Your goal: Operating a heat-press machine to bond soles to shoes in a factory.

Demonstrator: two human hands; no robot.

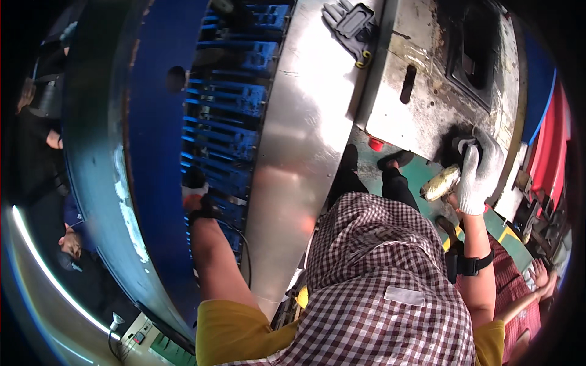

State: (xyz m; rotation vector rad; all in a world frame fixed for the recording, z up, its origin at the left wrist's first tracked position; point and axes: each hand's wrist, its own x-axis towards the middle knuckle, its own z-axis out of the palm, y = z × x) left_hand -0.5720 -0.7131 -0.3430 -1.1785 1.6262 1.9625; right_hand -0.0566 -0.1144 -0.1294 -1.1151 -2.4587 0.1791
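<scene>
My left hand (194, 190) reaches in among the blue finned bars (229, 131) of the machine, past the bare metal ledge. It is in shadow and its fingers do not show; a black band (205, 210) circles the wrist. At the near right corner of the stained pale metal table, my right hand (481, 174), in a white knit glove, is closed around a dark rounded piece (465, 144). What that piece is, I cannot make out. Just left of the glove, a worn yellowish oblong thing (441, 183) juts out below the table edge.
Grey-black gloves (345, 30) with a black flat item lie on the metal ledge (305, 116). The pale table (390, 116) has a slot, a dark opening and a red knob (375, 144) underneath. Other people (70, 241) are at the far left; another person's hand (538, 274) shows at right.
</scene>
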